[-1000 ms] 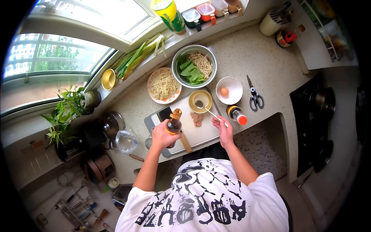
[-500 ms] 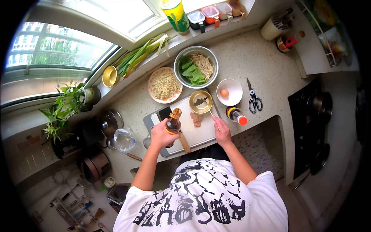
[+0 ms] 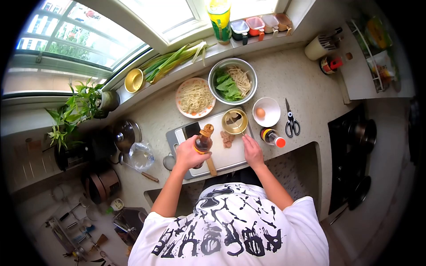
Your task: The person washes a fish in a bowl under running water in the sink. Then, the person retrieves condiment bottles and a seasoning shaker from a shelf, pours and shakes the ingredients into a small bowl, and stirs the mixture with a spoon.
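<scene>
By the left hand [image 3: 190, 153], wrapped closed, a dark bottle [image 3: 203, 144] was gripped over the cutting board [image 3: 233, 156], while by the drawn-together fingers of the right hand [image 3: 253, 151] a slim spoon [image 3: 242, 132] appeared to be pinched at the near rim of the gold bowl [image 3: 231, 129]. Dark liquid was held in that bowl, which was set near the board's far edge, just beyond the meat slices [image 3: 228, 139], and could have been tipped over them by leverage on its rim. Farther out on the bench [image 3: 284, 80], the red-capped bottle [image 3: 271, 136] could have been toppled by an outward swing of the right wrist.
</scene>
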{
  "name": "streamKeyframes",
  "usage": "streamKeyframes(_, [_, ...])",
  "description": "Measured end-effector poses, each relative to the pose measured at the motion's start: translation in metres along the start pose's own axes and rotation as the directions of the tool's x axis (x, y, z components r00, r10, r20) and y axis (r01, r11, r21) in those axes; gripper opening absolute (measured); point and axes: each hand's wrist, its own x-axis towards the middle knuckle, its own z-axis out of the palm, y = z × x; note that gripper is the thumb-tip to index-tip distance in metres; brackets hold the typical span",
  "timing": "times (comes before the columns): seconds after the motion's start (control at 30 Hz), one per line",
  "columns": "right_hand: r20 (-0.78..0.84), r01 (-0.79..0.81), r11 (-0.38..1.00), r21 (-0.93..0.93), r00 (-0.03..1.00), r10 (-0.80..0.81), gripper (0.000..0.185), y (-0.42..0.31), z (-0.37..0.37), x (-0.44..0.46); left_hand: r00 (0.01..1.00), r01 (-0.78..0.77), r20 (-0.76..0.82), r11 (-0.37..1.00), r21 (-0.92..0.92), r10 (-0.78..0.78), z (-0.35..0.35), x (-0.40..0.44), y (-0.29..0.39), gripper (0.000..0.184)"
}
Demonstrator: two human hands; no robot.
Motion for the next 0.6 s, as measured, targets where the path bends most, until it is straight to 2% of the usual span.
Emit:
streamKeyframes(0.13, [0.014, -0.082, 0.992, 0.093, 0.997, 0.081, 0.037, -0.005, 0.000, 0.002, 1.000, -0.008, -0.011, 0.999, -0.043, 0.008, -0.002, -0.003, 0.004, 0.053])
streamKeyframes(0.23, [0.019, -0.087, 0.992, 0.097, 0.996, 0.085, 0.039, -0.006, -0.004, 0.003, 0.999, -0.036, -0.029, 0.998, -0.046, 0.035, -0.001, -0.005, 0.005, 0.052])
streamKeyframes(0.33, [0.051, -0.222, 0.958, 0.181, 0.975, 0.216, 0.040, -0.010, -0.006, 0.005, 0.999, -0.043, -0.014, 0.998, -0.047, 0.042, -0.003, -0.004, 0.010, 0.052])
streamKeyframes(0.43, [-0.058, -0.254, 0.959, 0.124, 0.963, 0.262, 0.041, -0.040, -0.030, 0.011, 0.999, -0.044, 0.009, 0.998, -0.036, 0.044, -0.007, -0.005, 0.022, 0.055])
streamKeyframes(0.53, [-0.157, 0.063, 0.995, 0.079, 0.986, -0.050, 0.040, -0.119, -0.103, 0.052, 0.991, -0.134, -0.023, 0.990, -0.037, 0.133, -0.005, -0.007, 0.038, 0.056])
streamKeyframes(0.6, [-0.263, 0.286, 0.958, 0.000, 0.924, -0.276, 0.045, -0.161, -0.135, 0.075, 0.975, -0.218, -0.051, 0.976, -0.006, 0.217, -0.002, -0.007, 0.048, 0.057])
